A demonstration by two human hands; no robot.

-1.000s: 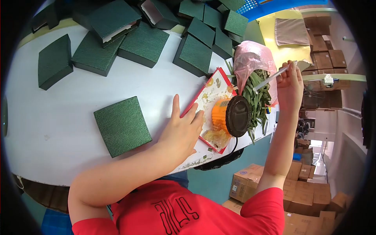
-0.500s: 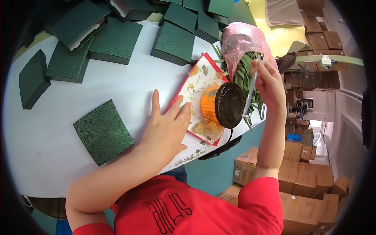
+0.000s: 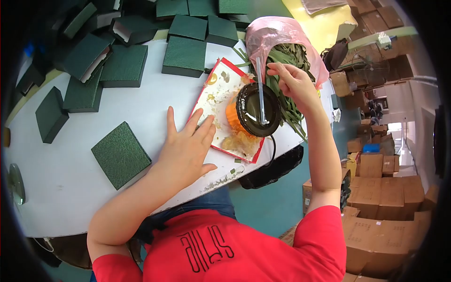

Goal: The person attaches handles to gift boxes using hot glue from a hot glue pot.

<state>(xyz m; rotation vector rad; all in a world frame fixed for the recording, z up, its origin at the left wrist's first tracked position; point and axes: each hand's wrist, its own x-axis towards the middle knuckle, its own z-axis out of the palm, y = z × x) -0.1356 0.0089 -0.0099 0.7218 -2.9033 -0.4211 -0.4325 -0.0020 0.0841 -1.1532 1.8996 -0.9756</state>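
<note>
My left hand (image 3: 185, 148) is open, its fingers spread over the near left edge of a red-rimmed white box lid (image 3: 211, 101) spotted with dried yellowish residue. On that lid sits an orange pot (image 3: 232, 117) with a wide black rim and dark inside. A clear thin stick (image 3: 261, 89) leans in the pot, its lower end inside. Just right of the stick's upper part is my right hand (image 3: 296, 84), fingers loosely curled and apart from it, holding nothing. A green textured box (image 3: 122, 155) lies left of my left hand.
Several more green boxes (image 3: 183, 56) crowd the back and left of the white table (image 3: 141, 105). Behind the pot, a pink plastic bag (image 3: 268, 30) holds green strips (image 3: 289, 108). A black cord (image 3: 274, 152) runs off the near edge. Cardboard boxes (image 3: 380, 197) stand right.
My right hand has moved left toward the pot and let go of the stick, which now leans in the pot. My left hand stays spread at the lid. The view has shifted.
</note>
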